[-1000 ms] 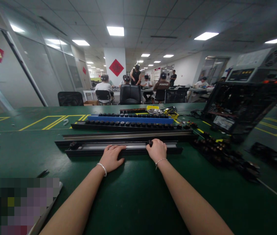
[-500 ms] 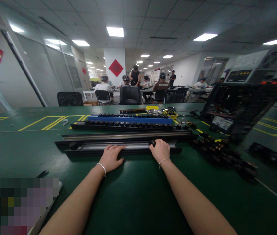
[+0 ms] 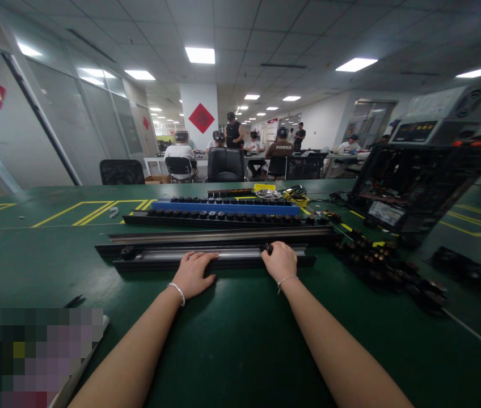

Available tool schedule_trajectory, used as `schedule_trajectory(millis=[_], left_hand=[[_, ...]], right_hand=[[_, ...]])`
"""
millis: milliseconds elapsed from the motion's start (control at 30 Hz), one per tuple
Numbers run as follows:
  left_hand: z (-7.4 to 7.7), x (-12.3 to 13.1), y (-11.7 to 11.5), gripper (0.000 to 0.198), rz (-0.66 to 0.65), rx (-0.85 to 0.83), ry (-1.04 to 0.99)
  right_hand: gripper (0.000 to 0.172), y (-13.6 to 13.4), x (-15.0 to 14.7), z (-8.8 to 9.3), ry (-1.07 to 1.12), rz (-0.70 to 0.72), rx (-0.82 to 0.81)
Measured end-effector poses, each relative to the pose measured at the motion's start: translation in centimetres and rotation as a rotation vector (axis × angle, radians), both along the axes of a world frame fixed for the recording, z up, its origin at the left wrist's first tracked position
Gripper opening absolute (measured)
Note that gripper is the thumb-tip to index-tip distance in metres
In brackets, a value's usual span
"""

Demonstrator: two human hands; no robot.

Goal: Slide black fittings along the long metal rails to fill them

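Observation:
A long black channel rail (image 3: 155, 258) with a shiny silver inside lies crosswise on the green table. My left hand (image 3: 193, 274) rests on its near edge, fingers stretched out and thumb apart, holding nothing. Toward the rail's right end, my right hand (image 3: 281, 260) is closed on a small black part (image 3: 268, 249), which sits at the channel; the fingertips are partly hidden. A similar black piece (image 3: 127, 253) sits in the channel's left end. Just behind is another long rail (image 3: 223, 236), lying nearly parallel.
Farther back stands a blue strip (image 3: 223, 208) between rows of small black parts. A pile of dark parts (image 3: 368, 260) lies to the right, before an open black machine case (image 3: 419, 192). A thin dark tool (image 3: 74, 301) lies at left. People sit at distant tables.
My right hand has shifted very slightly to the right along the rail with the small black part. My left hand stays where it was.

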State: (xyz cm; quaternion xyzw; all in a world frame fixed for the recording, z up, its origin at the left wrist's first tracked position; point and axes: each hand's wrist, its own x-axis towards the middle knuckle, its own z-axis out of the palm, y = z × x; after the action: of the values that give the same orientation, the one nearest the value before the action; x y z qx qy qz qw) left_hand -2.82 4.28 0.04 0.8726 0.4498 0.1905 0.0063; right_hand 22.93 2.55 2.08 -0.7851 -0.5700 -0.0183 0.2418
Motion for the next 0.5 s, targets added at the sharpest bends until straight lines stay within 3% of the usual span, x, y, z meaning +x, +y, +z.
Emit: schedule_trajectory(millis=[500], left_hand=[[0.08,0.01,-0.07,0.050,-0.001,-0.008,-0.005]], right_hand=[[0.030,-0.17,0.60,-0.06,-0.008,-0.036,0.021]])
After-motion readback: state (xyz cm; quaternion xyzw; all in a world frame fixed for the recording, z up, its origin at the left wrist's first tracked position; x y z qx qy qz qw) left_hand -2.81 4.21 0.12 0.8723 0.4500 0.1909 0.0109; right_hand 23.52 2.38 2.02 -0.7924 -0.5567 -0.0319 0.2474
